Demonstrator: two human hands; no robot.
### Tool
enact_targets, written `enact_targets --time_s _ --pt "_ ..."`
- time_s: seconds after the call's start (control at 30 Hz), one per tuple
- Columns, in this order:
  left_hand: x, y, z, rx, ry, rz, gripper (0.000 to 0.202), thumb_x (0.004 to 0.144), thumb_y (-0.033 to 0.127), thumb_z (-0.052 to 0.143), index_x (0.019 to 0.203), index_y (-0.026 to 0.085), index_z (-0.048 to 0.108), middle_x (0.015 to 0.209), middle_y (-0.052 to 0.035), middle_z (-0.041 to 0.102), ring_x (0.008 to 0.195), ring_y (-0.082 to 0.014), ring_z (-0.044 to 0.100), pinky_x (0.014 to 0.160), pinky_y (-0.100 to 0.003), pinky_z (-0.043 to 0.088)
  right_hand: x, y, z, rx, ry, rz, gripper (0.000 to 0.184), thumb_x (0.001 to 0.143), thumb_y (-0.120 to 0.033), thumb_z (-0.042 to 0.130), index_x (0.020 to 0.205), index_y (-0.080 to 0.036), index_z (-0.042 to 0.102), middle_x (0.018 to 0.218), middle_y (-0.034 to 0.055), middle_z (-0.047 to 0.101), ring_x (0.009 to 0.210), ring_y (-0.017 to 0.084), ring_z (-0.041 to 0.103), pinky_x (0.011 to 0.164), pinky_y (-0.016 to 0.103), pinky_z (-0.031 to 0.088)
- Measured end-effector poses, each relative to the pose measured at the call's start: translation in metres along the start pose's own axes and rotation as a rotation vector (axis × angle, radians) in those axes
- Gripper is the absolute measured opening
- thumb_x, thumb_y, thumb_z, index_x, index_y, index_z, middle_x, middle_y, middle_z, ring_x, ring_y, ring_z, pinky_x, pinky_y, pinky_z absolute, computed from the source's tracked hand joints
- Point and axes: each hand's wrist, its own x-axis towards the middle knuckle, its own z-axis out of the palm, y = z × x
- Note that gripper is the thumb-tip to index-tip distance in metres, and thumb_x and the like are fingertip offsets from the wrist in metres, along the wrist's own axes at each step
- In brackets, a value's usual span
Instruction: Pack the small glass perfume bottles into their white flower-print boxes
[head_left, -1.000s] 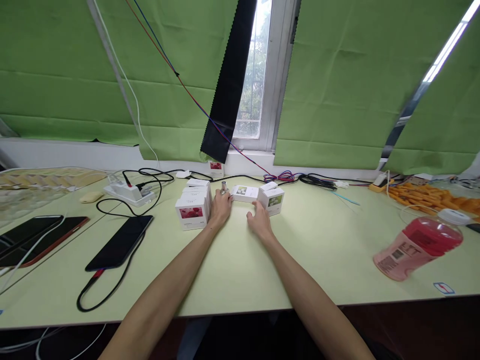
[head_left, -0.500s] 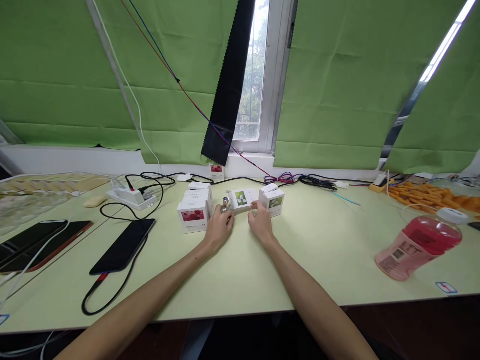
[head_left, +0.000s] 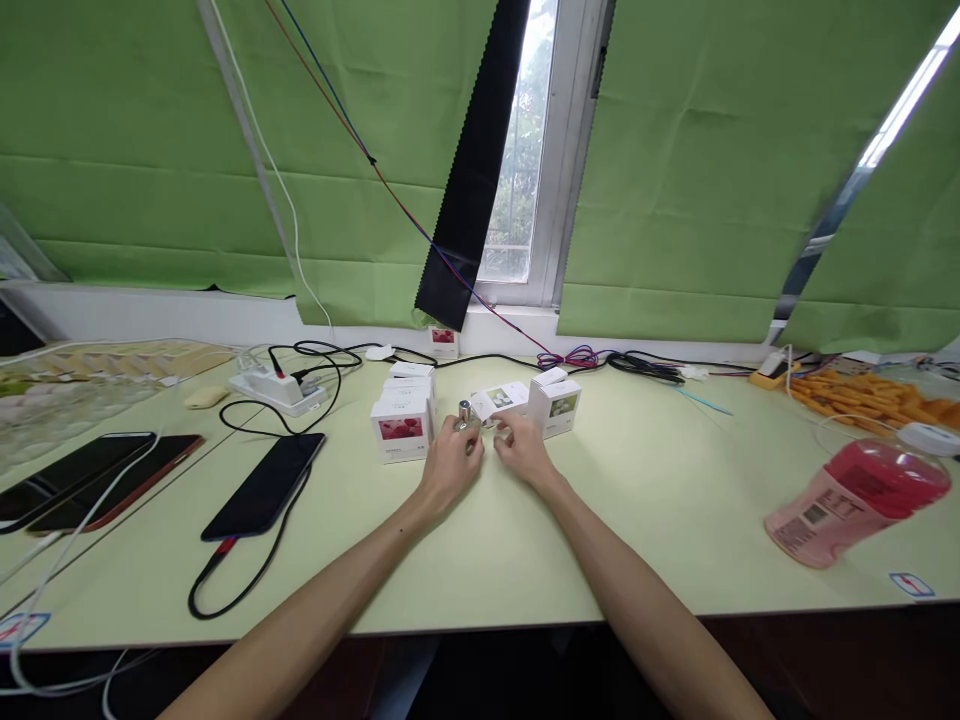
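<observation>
My left hand (head_left: 453, 455) is closed round a small glass perfume bottle with a silver cap (head_left: 465, 410); the cap sticks up above the fingers. In front of both hands a white box with a green and white flower picture (head_left: 500, 398) lies on its side. The fingers of my right hand (head_left: 523, 450) are curled together at the near end of this box, seemingly pinching its flap. Just right of it stands a similar white box (head_left: 561, 407). Left of my left hand stands a row of white boxes with a red picture (head_left: 403, 430).
A black phone (head_left: 264, 487) on a cable lies left, with a white power strip (head_left: 277, 392) behind it. Another small box (head_left: 444, 343) stands by the wall. A pink drink bottle (head_left: 855, 505) and orange pieces (head_left: 855, 402) are on the right. Cables (head_left: 637, 365) run along the back.
My right hand has moved from the lying box's right side to its near end. That box now lies more tilted. The view has shifted slightly; the bottle stays in my left hand.
</observation>
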Motion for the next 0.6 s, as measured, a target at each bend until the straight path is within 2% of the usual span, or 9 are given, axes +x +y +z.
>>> enact_targets --time_s 0.13,0.27,0.43,0.6 --pt "-0.001 0.001 -0.003 -0.095 0.052 0.037 0.016 0.091 0.024 0.053 0.086 0.02 0.067 0.119 -0.0125 0.054 0.104 -0.0252 0.064 0.088 -0.039 0.055 -0.006 -0.006 0.0 -0.132 -0.108 -0.011 0.05 0.091 -0.018 0.054 0.139 -0.032 0.06 0.124 0.0062 0.059 0.081 0.014 0.062 0.09 0.031 0.05" --pt "0.0 0.006 -0.007 -0.159 0.14 0.059 0.011 0.092 0.022 0.052 0.097 0.02 0.062 0.125 -0.0125 0.049 0.111 -0.0242 0.061 0.094 -0.039 0.054 -0.008 -0.008 -0.002 -0.204 -0.137 -0.01 0.051 0.094 -0.022 0.053 0.144 -0.034 0.055 0.129 0.0072 0.053 0.086 0.016 0.062 0.089 0.031 0.05" --pt "-0.001 0.008 -0.006 -0.176 0.147 0.064 0.035 0.093 0.021 0.052 0.127 0.021 0.052 0.133 -0.014 0.044 0.107 -0.0232 0.061 0.091 -0.039 0.054 -0.008 -0.013 -0.001 -0.289 -0.157 -0.018 0.048 0.095 -0.025 0.053 0.143 -0.029 0.055 0.129 0.0106 0.053 0.102 0.022 0.063 0.091 0.034 0.05" --pt "-0.002 0.008 -0.005 -0.208 0.108 0.058 0.057 0.091 0.017 0.051 0.145 0.027 0.038 0.134 -0.0135 0.044 0.105 -0.0226 0.062 0.089 -0.039 0.054 -0.008 -0.02 0.002 -0.334 -0.168 0.026 0.046 0.097 -0.026 0.051 0.143 -0.026 0.054 0.131 0.0133 0.053 0.104 0.024 0.065 0.09 0.035 0.051"
